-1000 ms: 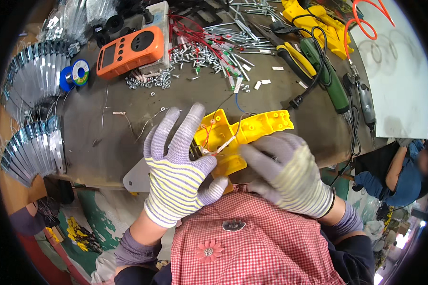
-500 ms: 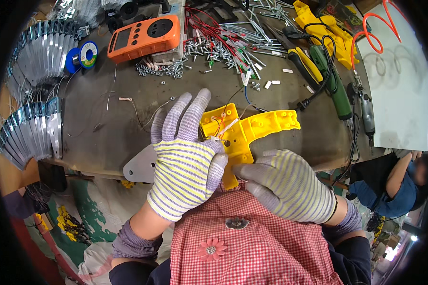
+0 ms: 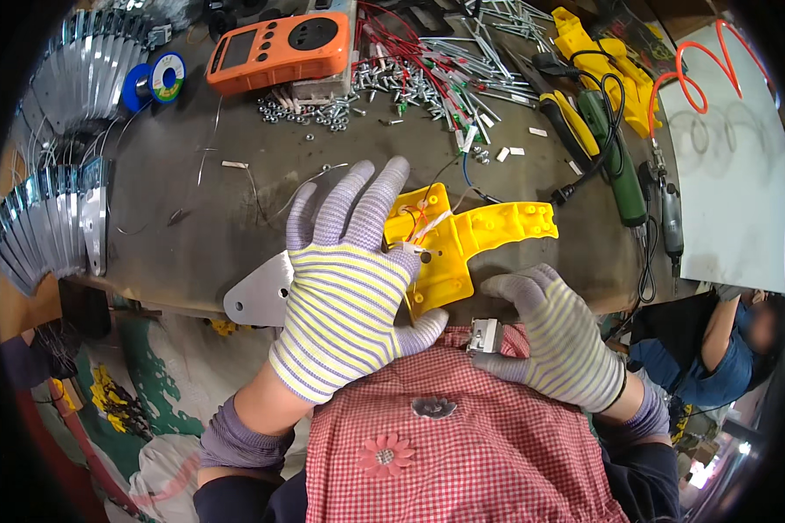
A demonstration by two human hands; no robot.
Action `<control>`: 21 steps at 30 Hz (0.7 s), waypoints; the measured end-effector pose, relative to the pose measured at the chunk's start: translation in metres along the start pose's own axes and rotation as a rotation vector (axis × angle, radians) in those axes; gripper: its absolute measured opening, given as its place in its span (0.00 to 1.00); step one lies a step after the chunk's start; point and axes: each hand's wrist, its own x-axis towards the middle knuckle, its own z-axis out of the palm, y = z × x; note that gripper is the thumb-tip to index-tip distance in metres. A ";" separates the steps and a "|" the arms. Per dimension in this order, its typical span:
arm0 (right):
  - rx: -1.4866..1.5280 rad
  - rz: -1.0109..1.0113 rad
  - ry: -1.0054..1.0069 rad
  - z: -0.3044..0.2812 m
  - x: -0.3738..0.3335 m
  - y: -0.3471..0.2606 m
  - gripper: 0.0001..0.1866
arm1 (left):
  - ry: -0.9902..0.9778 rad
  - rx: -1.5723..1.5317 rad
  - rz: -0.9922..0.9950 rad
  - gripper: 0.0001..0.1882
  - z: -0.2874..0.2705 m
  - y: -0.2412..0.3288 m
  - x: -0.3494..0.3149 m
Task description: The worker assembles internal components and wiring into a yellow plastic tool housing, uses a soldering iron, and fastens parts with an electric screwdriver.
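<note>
And there was the left hand [image 3: 349,261], gloved in yellow and grey stripes, its fingers spread, its index finger over the left side of a yellow plastic housing half [image 3: 450,270] and its thumb by the lower corner; gripping or only resting, one couldn't tell! The right hand [image 3: 563,340] was half-curled, index finger well apart from the thumb, with a small metal part [image 3: 482,335] right at the thumb; whether it was pinched couldn't be made out.

The housing lay at the near edge of the surface [image 3: 183,253], handle pointing right, red wires [image 3: 415,220] and a white sleeved wire [image 3: 433,225] inside it. Out from under the left hand poked a grey metal plate [image 3: 251,296], also at the near edge!

Beyond, towards the far edge: loose nuts [image 3: 283,111], a heap of screws [image 3: 410,83] and an orange meter [image 3: 279,54]. On the left side sat a blue-flanged spool [image 3: 167,77] and two fans of flat metal plates [image 3: 52,213]. Over to the right edge, yellow-and-black pliers [image 3: 571,122], a green-handled tool [image 3: 619,174] and a grey screwdriver [image 3: 672,218] lined up, more yellow housings [image 3: 602,59] in the far right corner!
</note>
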 end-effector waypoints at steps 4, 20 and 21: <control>0.028 -0.105 0.005 -0.005 0.005 -0.003 0.27 | -0.039 0.029 0.002 0.31 -0.004 -0.003 -0.003; 0.250 -0.169 0.004 -0.024 0.044 -0.003 0.25 | -0.052 -0.062 -0.022 0.33 -0.001 -0.004 -0.005; 0.146 -0.135 0.006 -0.024 0.046 -0.013 0.25 | -0.055 -0.066 -0.018 0.33 -0.002 -0.004 -0.004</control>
